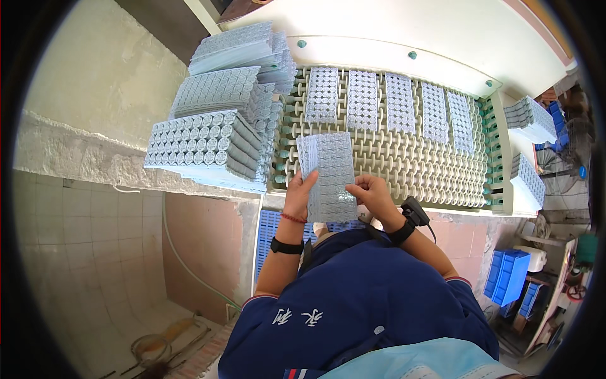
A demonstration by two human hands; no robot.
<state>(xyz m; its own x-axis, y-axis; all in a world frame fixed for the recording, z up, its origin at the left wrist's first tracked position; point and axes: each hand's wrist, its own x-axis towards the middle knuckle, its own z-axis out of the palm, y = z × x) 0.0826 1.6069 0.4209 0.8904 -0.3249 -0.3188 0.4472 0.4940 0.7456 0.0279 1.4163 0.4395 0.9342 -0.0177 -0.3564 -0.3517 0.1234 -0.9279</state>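
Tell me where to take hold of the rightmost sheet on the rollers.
Probably best: grip the rightmost sheet by its near short edge, coming low from the person's side. It lies flat on the rollers, with bare rollers before that edge, while the neighbouring sheet crowds its left.

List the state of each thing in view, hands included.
Left hand: closed on the held sheets' left edge
Right hand: fingers curled, at their right edge
Held sheets: lifted, slightly fanned
Five sheets: flat, in a row
Roller bed: partly covered; running or stopped, can't tell
Left piles: stacked, uneven
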